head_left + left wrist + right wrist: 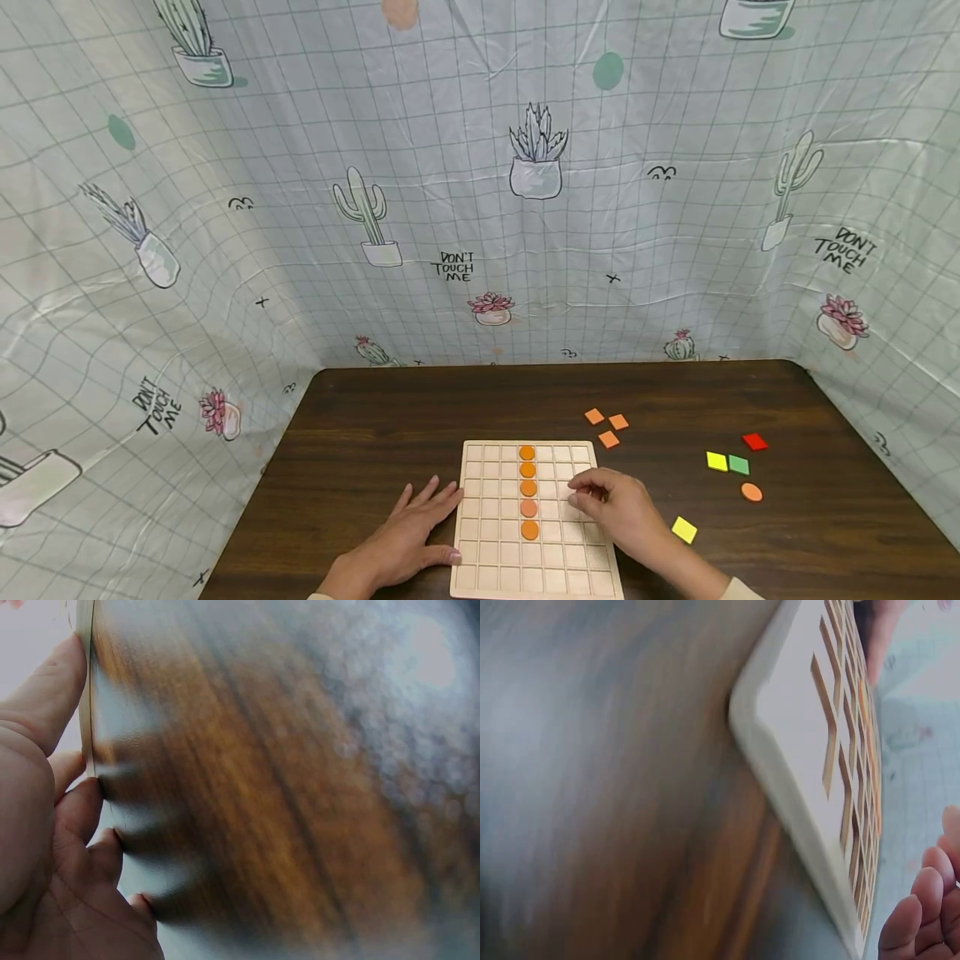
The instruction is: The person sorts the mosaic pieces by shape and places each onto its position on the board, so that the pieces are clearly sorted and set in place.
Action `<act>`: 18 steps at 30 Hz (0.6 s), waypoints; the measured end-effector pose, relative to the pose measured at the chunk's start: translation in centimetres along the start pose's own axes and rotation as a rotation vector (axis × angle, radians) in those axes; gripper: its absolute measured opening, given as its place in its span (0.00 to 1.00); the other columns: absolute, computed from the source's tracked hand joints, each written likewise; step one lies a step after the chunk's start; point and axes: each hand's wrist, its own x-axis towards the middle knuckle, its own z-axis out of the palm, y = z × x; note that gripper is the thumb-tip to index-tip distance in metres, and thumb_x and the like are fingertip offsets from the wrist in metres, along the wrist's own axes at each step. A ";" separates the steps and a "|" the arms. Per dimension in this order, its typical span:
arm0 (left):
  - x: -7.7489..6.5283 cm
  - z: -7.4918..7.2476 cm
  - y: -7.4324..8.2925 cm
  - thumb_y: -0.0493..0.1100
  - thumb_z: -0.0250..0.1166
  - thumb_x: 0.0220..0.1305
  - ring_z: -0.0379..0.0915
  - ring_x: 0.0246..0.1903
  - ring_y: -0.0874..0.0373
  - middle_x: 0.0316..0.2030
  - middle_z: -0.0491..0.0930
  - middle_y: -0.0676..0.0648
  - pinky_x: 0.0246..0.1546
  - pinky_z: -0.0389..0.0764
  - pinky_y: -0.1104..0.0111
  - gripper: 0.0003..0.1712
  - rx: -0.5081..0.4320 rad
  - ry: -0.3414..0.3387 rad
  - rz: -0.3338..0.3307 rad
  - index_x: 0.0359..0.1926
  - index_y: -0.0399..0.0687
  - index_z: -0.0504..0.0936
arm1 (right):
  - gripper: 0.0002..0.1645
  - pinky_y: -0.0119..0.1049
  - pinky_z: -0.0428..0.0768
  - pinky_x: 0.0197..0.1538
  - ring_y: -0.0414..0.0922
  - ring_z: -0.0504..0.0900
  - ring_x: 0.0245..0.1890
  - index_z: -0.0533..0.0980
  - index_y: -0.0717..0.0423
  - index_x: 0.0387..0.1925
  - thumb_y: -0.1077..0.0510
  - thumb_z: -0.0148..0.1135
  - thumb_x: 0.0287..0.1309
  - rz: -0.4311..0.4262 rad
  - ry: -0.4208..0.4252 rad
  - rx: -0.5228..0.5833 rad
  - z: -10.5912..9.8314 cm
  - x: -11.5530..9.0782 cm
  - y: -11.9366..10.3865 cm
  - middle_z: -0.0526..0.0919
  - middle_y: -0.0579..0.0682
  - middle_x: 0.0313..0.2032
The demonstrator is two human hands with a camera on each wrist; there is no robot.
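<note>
Head view above board (487,553) (wrists nearer)

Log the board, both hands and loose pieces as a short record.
Board: wooden grid board, on dark wooden table
On board: five orange discs, middle column
Left hand: fingers spread, thumb touching board's left edge
Right hand: fingers over board's right side; any held piece not visible
Off board: three orange squares, two yellow squares, green square, red square, one orange disc

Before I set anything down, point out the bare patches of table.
The table is bare left of the board, beyond the left hand, and past the red square. It's crowded at the board's right edge, under the right hand, and around the orange squares and green square.
</note>
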 end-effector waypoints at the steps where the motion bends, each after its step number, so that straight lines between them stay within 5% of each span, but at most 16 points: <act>1: 0.0 0.0 0.0 0.62 0.70 0.66 0.41 0.84 0.38 0.82 0.57 0.44 0.80 0.36 0.33 0.51 0.001 0.000 0.000 0.83 0.50 0.61 | 0.05 0.28 0.76 0.31 0.32 0.74 0.28 0.88 0.53 0.40 0.61 0.76 0.62 0.012 0.011 -0.013 -0.4 0.1 0.2 0.84 0.40 0.30; 18: 0.1 0.2 -0.2 0.62 0.70 0.65 0.42 0.83 0.38 0.82 0.58 0.45 0.80 0.36 0.33 0.52 0.011 0.010 0.002 0.83 0.51 0.61 | 0.15 0.30 0.79 0.35 0.32 0.77 0.34 0.88 0.52 0.50 0.55 0.77 0.62 0.051 0.109 -0.159 -7.4 -0.2 4.2 0.86 0.44 0.39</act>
